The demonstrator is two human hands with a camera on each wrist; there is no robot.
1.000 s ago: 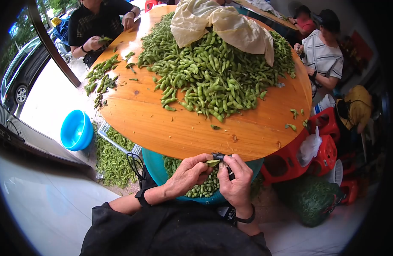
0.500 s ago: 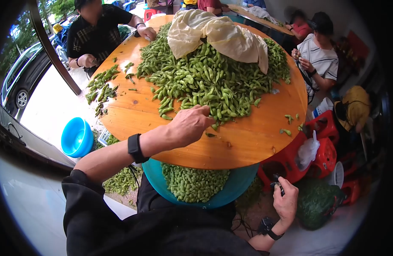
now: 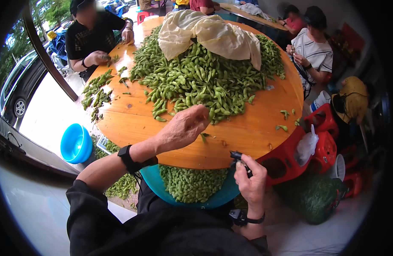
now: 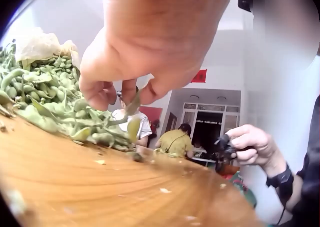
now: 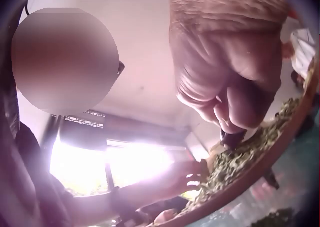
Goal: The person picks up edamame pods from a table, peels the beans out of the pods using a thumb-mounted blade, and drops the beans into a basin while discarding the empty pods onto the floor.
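A large heap of green soybean pods [image 3: 205,81] covers the wooden table [image 3: 162,149], partly under a cream cloth [image 3: 209,34]. Over the heap's near edge, my left hand [image 3: 183,128] pinches a green pod [image 4: 134,107] between thumb and fingers, as the left wrist view shows. My right hand [image 3: 252,179] grips a small black hand tool [image 3: 237,155] near the table's front edge. The tool's exact kind is hidden by the fingers. Below that edge, a teal basin [image 3: 151,181] in front of my body holds shelled green beans [image 3: 192,183].
A blue bowl [image 3: 76,143] stands on the floor at left, near more scattered pods [image 3: 121,185]. Red stools [image 3: 322,147] and a dark green bag [image 3: 313,198] lie at right. Persons sit around the table, one at far left [image 3: 94,40], another at right [image 3: 313,47].
Both hands were together above the basin a second ago. They parted: the left reached to the heap's edge, while the right swung out right with the tool, then came back toward the table edge.
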